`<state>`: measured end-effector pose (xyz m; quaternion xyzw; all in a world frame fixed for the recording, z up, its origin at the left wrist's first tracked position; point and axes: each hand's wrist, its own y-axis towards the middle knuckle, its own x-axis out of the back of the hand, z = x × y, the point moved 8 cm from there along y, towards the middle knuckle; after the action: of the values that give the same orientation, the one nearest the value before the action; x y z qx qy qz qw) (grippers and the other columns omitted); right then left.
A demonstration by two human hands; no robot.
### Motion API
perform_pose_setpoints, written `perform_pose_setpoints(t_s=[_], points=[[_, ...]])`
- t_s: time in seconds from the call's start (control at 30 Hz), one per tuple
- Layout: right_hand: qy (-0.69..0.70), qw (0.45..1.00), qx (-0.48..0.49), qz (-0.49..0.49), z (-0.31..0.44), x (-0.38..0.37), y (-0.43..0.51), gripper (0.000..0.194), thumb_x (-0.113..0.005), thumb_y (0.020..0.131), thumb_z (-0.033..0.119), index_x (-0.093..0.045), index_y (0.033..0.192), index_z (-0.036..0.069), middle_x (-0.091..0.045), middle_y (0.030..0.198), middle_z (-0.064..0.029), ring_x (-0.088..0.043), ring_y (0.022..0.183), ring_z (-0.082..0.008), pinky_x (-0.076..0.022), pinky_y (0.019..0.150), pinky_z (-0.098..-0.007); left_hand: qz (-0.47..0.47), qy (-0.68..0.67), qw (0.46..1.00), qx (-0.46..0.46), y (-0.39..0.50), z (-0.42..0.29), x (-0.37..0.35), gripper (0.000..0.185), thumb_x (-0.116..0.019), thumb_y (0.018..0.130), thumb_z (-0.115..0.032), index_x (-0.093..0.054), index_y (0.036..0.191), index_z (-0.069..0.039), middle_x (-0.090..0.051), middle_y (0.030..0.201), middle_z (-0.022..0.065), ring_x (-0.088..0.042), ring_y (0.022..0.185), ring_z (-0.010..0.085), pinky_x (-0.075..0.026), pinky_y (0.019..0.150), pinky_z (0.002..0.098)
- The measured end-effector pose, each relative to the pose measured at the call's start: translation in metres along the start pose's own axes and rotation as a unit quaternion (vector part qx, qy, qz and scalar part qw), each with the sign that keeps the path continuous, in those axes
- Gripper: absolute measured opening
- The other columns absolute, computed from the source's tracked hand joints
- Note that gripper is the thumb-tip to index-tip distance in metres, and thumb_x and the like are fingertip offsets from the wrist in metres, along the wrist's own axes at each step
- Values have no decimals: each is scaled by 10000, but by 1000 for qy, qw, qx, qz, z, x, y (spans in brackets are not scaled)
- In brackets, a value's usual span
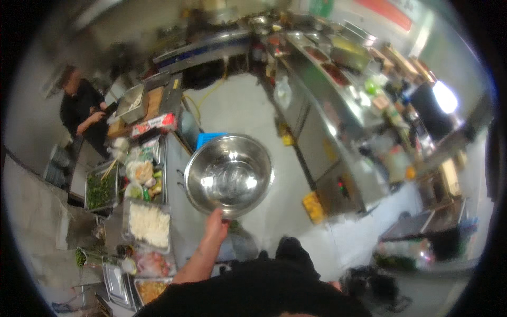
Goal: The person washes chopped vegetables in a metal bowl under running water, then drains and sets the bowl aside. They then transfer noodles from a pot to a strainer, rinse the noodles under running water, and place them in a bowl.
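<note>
My left hand (218, 224) grips the near rim of a large, round stainless steel bowl (229, 174). The bowl is held out over the floor in front of me; its shiny inside faces up, and no contents show in it. A small patch of skin at the right of my dark clothing appears to be my right hand (335, 284); most of it is hidden, so its fingers cannot be made out. Left of the bowl, on a counter, lies a tray of white food pieces (149, 226). A tray of leafy greens (102, 188) with chopsticks sits farther left.
A blue plastic crate (210, 138) is partly behind the bowl. A long steel counter (317, 107) with food pans runs along the right, with a yellow item (313, 208) low at its side. Another person (85, 105) stands at the far left. Shelving (420, 226) is at lower right.
</note>
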<state>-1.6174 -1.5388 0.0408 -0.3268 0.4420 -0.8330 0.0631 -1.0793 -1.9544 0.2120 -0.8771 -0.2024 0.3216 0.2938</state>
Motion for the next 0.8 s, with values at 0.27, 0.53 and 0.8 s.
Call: perform_pose_setpoints(t_s=[0.27, 0.53, 0.8], points=[[112, 993, 35, 16, 198, 170, 247, 148, -643, 934, 151, -639, 953, 4, -668, 864, -116, -696, 721, -259, -597, 627, -422, -36, -24, 997, -65, 177, -72, -135, 262, -590, 897, -99, -575, 1137, 3, -608, 1075, 112, -599, 943, 251, -516, 773, 406], [94, 982, 161, 5, 602, 343, 413, 300, -623, 939, 218, -665, 1088, -39, -699, 916, -133, -722, 761, -221, -600, 631, -367, -76, -104, 986, -107, 287, -199, -263, 109, -626, 888, -100, -586, 987, -75, -648, 917, 64, -614, 776, 183, -508, 607, 294], [174, 941, 267, 113, 926, 413, 524, 381, -630, 976, 223, -589, 1231, -56, -677, 977, -114, -714, 855, -211, -603, 686, -349, -85, -112, 978, -152, 455, -304, -354, 198, -621, 864, -68, -605, 1055, -19, -624, 1037, 90, -600, 899, 207, -486, 722, 339]])
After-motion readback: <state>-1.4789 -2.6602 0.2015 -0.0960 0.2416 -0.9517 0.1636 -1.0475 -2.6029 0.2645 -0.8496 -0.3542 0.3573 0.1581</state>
